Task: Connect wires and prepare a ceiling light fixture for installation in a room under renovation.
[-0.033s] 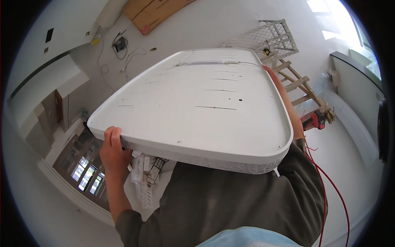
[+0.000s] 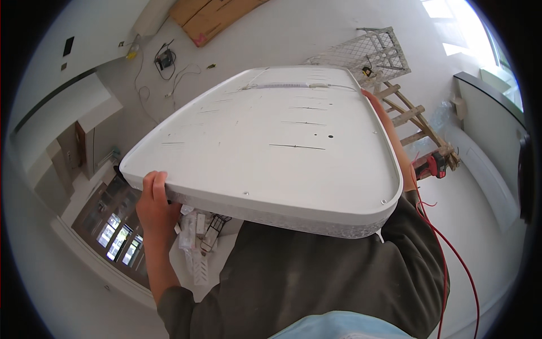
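Observation:
A large white ceiling light (image 2: 254, 164), rectangular with rounded corners, lies across the view in front of my chest. Its flat back faces up, showing slots, small holes and a raised rim. Across the far part of that back runs a wire with a white sleeve (image 2: 282, 86) and a connector. My left hand (image 2: 155, 198) is closed round the near left corner, fingers over the rim. At the far right edge my right hand (image 2: 368, 97) grips the side; most of its fingers are hidden by the light.
Right of the light stand a wooden ladder (image 2: 412, 116), a red power tool (image 2: 433, 165) and red cables (image 2: 460, 260). A mesh-topped platform (image 2: 384, 53) is beyond. Cardboard (image 2: 212, 20) lies far left, near a black device with cords (image 2: 165, 59). Plastic-wrapped parts (image 2: 195, 231) sit below my left hand.

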A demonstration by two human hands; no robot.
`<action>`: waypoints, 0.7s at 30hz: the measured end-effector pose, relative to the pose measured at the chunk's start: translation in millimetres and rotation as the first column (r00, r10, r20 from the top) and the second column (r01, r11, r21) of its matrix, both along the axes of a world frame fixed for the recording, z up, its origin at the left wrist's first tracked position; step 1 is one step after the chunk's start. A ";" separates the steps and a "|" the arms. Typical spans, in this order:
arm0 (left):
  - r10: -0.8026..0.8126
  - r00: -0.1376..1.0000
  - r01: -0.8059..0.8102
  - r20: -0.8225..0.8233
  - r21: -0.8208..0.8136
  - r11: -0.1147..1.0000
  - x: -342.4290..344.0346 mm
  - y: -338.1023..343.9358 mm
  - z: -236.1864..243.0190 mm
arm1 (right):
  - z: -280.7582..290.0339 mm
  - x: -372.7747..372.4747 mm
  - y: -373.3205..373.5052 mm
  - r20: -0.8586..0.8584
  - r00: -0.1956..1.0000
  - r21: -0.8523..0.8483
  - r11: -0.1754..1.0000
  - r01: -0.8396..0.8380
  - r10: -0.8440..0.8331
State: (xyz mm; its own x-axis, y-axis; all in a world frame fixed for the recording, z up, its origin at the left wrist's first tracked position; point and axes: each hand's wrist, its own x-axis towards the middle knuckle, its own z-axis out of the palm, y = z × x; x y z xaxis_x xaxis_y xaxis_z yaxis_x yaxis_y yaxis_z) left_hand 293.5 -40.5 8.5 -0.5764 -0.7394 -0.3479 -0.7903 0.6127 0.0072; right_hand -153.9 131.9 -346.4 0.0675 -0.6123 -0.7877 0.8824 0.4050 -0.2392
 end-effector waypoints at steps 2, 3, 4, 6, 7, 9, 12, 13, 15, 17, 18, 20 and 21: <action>-0.006 1.000 0.006 0.025 -0.005 1.000 0.3 -2.5 3.3 | -3.0 8.2 -8.4 -0.019 0.999 -0.013 0.999 -0.031 0.030; -0.020 0.999 0.021 0.043 -0.005 1.000 2.4 -3.6 4.0 | -4.4 13.0 -12.9 -0.028 0.999 -0.019 0.999 -0.046 0.046; -0.012 0.999 0.012 0.042 -0.009 1.000 6.4 -3.7 1.5 | -5.7 16.2 -16.6 -0.045 0.997 -0.025 0.998 -0.062 0.061; -0.043 0.999 0.042 -0.019 -0.025 0.999 15.7 -4.6 -3.9 | -7.8 23.3 -24.0 -0.081 0.993 -0.037 0.995 -0.093 0.090; -0.036 0.999 0.036 -0.016 -0.029 0.999 17.4 -5.7 -4.4 | -8.9 28.2 -27.9 -0.093 0.990 -0.042 0.993 -0.107 0.102; -0.046 0.998 0.045 -0.030 -0.049 0.998 20.2 -9.5 -4.6 | -10.0 37.3 -35.4 -0.124 0.984 -0.053 0.990 -0.133 0.126; -0.041 0.998 0.038 -0.046 -0.067 0.997 38.7 -14.3 -7.3 | -7.2 48.4 -40.1 -0.181 0.969 -0.069 0.981 -0.184 0.169; -0.027 0.998 0.024 -0.051 -0.062 0.998 48.2 -18.1 -8.9 | -5.4 51.7 -41.5 -0.203 0.962 -0.074 0.977 -0.201 0.183; -0.007 0.999 0.005 -0.037 -0.054 0.999 63.0 -34.1 -12.0 | -4.0 52.5 -55.5 -0.263 0.941 -0.077 0.967 -0.243 0.215; -0.006 0.999 0.002 -0.054 -0.058 0.998 83.6 -55.6 -12.7 | 3.2 58.3 -62.0 -0.316 0.916 -0.079 0.956 -0.284 0.246; 0.017 0.999 -0.021 -0.051 -0.067 0.998 90.4 -63.3 -8.7 | 8.3 61.4 -63.5 -0.343 0.903 -0.077 0.950 -0.303 0.261; 0.023 0.992 -0.029 -0.122 -0.050 0.998 103.2 -78.1 -4.4 | 19.8 60.9 -63.8 -0.413 0.872 -0.070 0.945 -0.319 0.263; 0.008 0.987 -0.020 -0.164 -0.068 0.998 109.8 -82.4 -2.0 | 26.6 59.8 -61.9 -0.447 0.856 -0.068 0.944 -0.322 0.260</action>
